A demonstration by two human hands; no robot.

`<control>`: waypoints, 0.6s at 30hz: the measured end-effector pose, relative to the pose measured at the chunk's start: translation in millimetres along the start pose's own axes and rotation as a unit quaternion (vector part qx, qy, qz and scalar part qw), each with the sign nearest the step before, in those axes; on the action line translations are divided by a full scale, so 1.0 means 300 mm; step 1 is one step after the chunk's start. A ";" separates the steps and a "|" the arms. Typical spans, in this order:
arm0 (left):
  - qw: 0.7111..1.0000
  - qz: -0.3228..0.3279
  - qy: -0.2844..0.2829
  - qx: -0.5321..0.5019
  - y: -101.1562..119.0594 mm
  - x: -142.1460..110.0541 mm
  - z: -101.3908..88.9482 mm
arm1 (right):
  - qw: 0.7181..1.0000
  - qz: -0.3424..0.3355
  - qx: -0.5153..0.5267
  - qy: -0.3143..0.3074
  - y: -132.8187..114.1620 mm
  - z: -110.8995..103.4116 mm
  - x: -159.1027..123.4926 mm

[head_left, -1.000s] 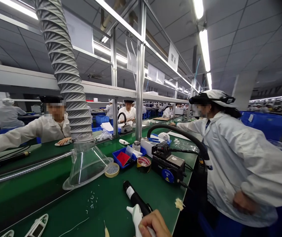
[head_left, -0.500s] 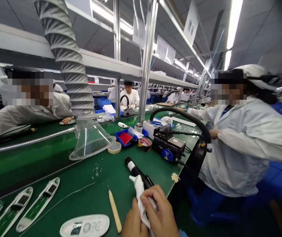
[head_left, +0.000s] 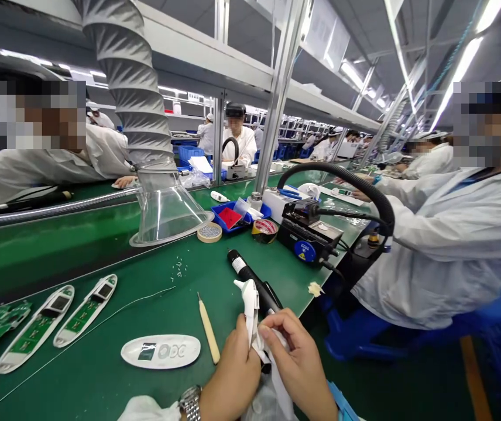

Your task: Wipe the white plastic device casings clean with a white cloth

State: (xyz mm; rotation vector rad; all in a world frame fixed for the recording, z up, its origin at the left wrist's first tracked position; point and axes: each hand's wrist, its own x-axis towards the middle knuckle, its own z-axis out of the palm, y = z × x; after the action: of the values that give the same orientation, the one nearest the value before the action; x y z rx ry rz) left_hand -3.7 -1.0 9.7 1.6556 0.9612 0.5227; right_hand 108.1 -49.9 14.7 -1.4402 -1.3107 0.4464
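A white ear thermometer body (head_left: 249,295) with a pointed tip stands tilted in my left hand (head_left: 234,365), whose fingers are closed around its lower part. My right hand (head_left: 297,359) is closed close against it, thumb and forefinger pinching a white cloth (head_left: 278,374) that hangs down between the hands. A black electric screwdriver (head_left: 250,278) lies just beyond the hands. Left of them are a pale-handled pointed tool (head_left: 209,330) and a white oval thermometer cover (head_left: 161,351) with a small window. Two open thermometer halves with green circuit boards (head_left: 35,330) (head_left: 87,310) lie further left.
A clear fume hood (head_left: 167,213) hangs on a ribbed duct at the bench's back. Beyond the screwdriver are a blue tray (head_left: 244,217), a tape roll (head_left: 264,230), a dish of screws (head_left: 209,232) and a black soldering unit (head_left: 307,234). A co-worker (head_left: 443,245) sits at right.
The view has shifted, so the bench items appear higher and more of my wrists shows. Both hands remain on the thermometer body and the cloth; the right hand sits slightly farther from the left.
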 end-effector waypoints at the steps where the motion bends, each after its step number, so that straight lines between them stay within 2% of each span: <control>1: 1.000 0.000 0.001 -0.002 0.002 -0.001 -0.001 | 1.000 0.005 0.007 0.001 0.003 -0.002 0.002; 10: 1.000 0.001 0.011 -0.004 -0.002 0.002 0.003 | 0.999 -0.003 0.035 0.025 -0.013 0.007 0.046; 18: 0.999 0.002 0.025 -0.031 -0.028 -0.005 0.015 | 0.999 -0.028 -0.017 0.028 -0.002 0.027 0.068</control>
State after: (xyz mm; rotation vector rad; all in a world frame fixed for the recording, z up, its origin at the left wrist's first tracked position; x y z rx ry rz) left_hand -3.7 -4.2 0.7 1.5951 0.9692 0.5931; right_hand 107.7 -28.5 20.0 -1.4313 -1.3152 0.3453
